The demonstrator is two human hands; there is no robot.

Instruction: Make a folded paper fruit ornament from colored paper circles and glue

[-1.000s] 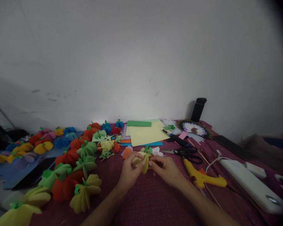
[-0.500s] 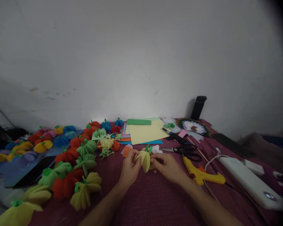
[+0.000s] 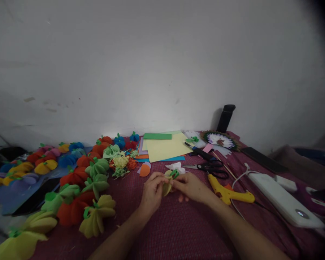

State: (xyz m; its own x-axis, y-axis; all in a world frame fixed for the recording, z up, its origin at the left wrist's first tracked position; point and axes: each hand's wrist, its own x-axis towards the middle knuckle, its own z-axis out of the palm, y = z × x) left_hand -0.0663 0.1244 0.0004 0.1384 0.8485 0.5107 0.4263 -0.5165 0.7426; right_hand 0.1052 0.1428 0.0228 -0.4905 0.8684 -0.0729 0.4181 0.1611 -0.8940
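Note:
Between my two hands is a yellow paper pumpkin with a green paper piece at its top. My left hand is closed on the pumpkin's left side, thumb and fingers pinching it. My right hand pinches it from the right, close to the green piece. The fingers cover much of the pumpkin. Just behind the hands lie a crumpled white tissue and small orange and lilac paper rounds.
Several colourful paper pumpkins fill the left side. Paper sheets lie at the back. Scissors, a yellow glue gun, its cable and a white power bank are on the right. A black bottle stands near the wall.
The yellow pumpkin has turned in my hands, so less of its ribbed side shows. My left fingers have moved over its top. The view has shifted slightly.

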